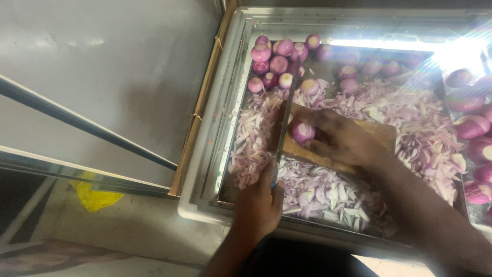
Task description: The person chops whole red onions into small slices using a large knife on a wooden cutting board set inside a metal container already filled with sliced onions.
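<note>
The large rectangular steel tray [205, 154] with a pale raised rim fills the right of my view. Its long axis runs from my near side to the far side, beside a grey wall panel [102, 66].

Across the tray floor lies a wide bed of sliced pale-purple onion pieces [318, 192], thickest along the left wall and the near edge.

A flat brown wooden cutting board [382, 133] rests on top of the slices near the middle of the tray. Its long axis runs left to right, tilted slightly down to the right.

A cluster of whole peeled purple onions [277, 59] sits in the far left corner of the tray. More unpeeled red onions [471, 125] lie along the right edge.

My right hand [343, 141] lies on the board, its fingers curled over a peeled round purple onion [302, 132] and pinning it to the left end of the board.

My left hand [259, 197] is clenched round the handle of a long steel knife [286, 102]. The blade's long axis runs from my hand straight away from me, tip pointing toward the far onion cluster. The blade stands on edge, just beside the left face of the held onion; I cannot tell whether it touches.

A crumpled yellow cloth [95, 197] lies on the floor at lower left.
</note>
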